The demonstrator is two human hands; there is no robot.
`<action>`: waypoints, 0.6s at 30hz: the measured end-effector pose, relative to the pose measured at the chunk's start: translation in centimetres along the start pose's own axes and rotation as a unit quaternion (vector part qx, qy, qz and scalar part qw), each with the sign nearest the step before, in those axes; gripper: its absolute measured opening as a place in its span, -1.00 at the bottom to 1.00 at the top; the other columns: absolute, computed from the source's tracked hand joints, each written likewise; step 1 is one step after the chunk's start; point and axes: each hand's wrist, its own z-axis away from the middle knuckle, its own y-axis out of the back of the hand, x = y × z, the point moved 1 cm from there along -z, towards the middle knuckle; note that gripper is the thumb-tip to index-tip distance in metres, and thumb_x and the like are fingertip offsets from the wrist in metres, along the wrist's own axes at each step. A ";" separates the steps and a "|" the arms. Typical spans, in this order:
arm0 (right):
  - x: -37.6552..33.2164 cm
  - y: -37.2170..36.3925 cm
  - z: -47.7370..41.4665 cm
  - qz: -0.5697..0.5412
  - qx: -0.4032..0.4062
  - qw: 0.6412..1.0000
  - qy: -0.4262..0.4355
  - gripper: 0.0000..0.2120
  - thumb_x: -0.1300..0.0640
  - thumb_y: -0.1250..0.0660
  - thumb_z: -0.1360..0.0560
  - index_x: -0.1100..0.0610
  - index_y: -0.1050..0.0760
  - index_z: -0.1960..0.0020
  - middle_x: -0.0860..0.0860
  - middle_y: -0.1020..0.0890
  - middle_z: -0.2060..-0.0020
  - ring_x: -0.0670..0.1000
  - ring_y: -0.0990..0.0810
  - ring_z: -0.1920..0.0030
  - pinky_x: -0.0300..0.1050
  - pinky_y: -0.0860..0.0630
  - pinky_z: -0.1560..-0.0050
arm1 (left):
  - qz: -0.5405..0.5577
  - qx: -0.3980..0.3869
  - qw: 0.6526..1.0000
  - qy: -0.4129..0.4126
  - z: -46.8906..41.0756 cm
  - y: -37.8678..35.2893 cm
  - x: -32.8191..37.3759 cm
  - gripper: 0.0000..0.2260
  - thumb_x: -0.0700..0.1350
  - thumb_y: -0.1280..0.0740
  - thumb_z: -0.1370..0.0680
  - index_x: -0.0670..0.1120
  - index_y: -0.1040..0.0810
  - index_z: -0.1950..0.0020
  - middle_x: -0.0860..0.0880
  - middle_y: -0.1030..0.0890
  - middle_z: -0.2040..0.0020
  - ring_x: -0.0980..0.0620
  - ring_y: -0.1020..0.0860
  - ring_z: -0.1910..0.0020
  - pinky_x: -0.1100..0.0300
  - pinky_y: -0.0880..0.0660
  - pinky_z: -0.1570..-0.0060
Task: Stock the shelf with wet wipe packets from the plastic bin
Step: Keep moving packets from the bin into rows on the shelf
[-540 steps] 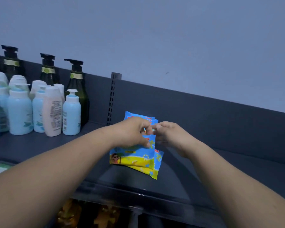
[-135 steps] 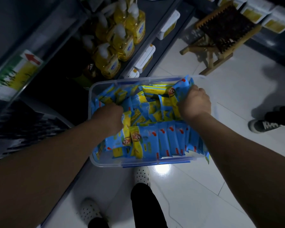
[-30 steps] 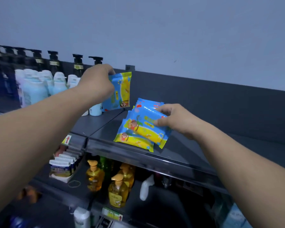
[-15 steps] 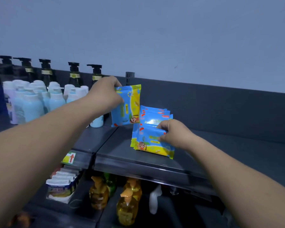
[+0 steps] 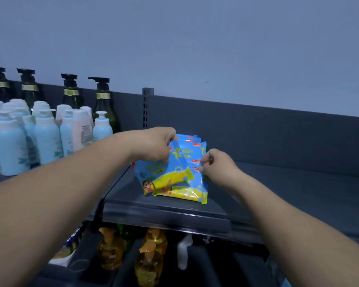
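Several blue and yellow wet wipe packets (image 5: 182,183) lie in an overlapping pile on the dark grey top shelf (image 5: 278,189). My left hand (image 5: 155,146) grips the upper edge of one packet (image 5: 164,172) and holds it tilted against the left side of the pile. My right hand (image 5: 218,164) is at the pile's right edge, with its fingertips pinching the side of the packets. The plastic bin is out of view.
Pale blue and white lotion bottles (image 5: 46,135) crowd the shelf to the left, with dark green pump bottles (image 5: 104,106) behind them. A slotted upright (image 5: 146,106) stands behind the pile. Yellow pump bottles (image 5: 151,257) fill the shelf below.
My left hand has brought its packet down from upright and onto the left of the pile. My right hand has slid from the top of the pile to its right edge.
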 end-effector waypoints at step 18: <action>-0.2 0.5 1.6 -0.089 -0.011 0.995 -0.039 -0.72 -0.05 -0.12 -0.58 0.14 -0.46 0.01 0.08 -0.63 0.06 0.11 -0.64 0.04 0.14 -0.58 -0.08 | -0.079 0.036 0.996 -0.032 -2.3 -6.0 -0.5 -0.53 0.00 -0.53 -0.36 0.05 -0.40 -0.17 0.06 -0.50 -0.16 -0.01 -0.46 -0.15 0.01 -0.46 -0.17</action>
